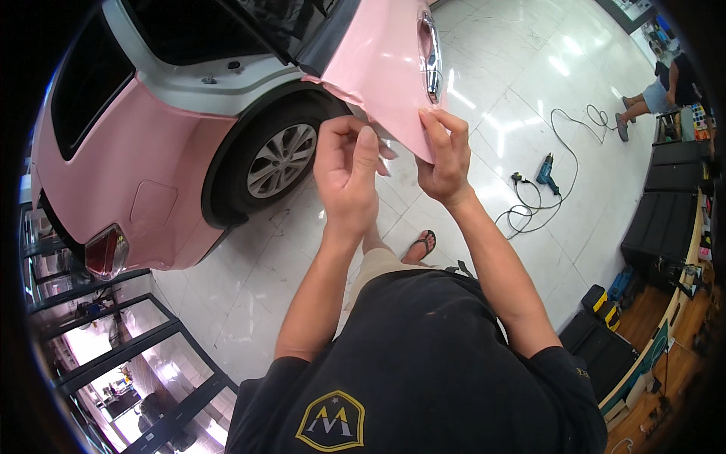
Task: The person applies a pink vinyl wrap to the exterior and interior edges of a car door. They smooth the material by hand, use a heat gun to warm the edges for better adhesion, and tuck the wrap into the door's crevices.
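Note:
An open car door [382, 57] covered in glossy pink film stands in front of me, its pointed rear edge toward me and a chrome handle [432, 64] on its outer face. My right hand [445, 155] closes on the pink film at that edge, fingertips on the outer face below the handle. Beside the door's inner side, my left hand [349, 170] is curled, thumb up and index bent behind it; whatever it pinches is hidden. Rumpled pink film [340, 92] shows along the door's edge above the left hand.
The car's pink rear quarter panel [170, 181] and rear wheel [281, 160] stand at left. A blue heat gun [546, 174] with a looping cable [576, 155] lies on the tiled floor at right. Another person [656, 97] is at far right, near black cases [656, 227]. Glass-paned frames [181, 356] stand lower left.

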The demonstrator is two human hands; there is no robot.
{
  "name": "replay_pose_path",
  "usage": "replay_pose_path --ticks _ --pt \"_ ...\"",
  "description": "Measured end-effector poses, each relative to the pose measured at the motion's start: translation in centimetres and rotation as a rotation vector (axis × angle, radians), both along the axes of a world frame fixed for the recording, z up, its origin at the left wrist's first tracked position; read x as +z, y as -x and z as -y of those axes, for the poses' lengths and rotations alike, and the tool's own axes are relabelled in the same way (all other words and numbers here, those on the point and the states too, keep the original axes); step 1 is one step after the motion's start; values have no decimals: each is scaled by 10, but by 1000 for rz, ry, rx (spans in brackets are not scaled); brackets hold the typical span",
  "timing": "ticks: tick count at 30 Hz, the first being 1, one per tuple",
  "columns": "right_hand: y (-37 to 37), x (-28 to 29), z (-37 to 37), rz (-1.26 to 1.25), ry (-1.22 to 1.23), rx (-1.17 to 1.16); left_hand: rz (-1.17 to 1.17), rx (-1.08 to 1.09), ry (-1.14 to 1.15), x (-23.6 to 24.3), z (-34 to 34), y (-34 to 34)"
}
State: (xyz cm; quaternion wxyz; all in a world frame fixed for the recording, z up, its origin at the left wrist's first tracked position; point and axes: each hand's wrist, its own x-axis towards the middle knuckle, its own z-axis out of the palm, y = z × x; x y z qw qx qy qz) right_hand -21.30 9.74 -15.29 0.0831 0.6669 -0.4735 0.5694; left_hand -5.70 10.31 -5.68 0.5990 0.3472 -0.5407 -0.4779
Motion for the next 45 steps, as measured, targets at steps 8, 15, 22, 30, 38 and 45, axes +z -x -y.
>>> replay_pose_path --ticks 8,15,22,30,38,45 --pt "-1 0 -1 11 -3 0 397 104 166 14 10 -2" --pt "1 -2 1 21 12 21 278 44 103 8 14 -6" --pt "0 -1 0 35 -2 22 549 121 268 16 17 -8" --pt "0 0 -1 28 6 18 490 155 437 3 23 -10" --pt "4 -2 4 -8 53 10 261 -41 151 11 25 -11" --pt "4 -1 -1 18 22 9 579 151 399 17 17 -11"
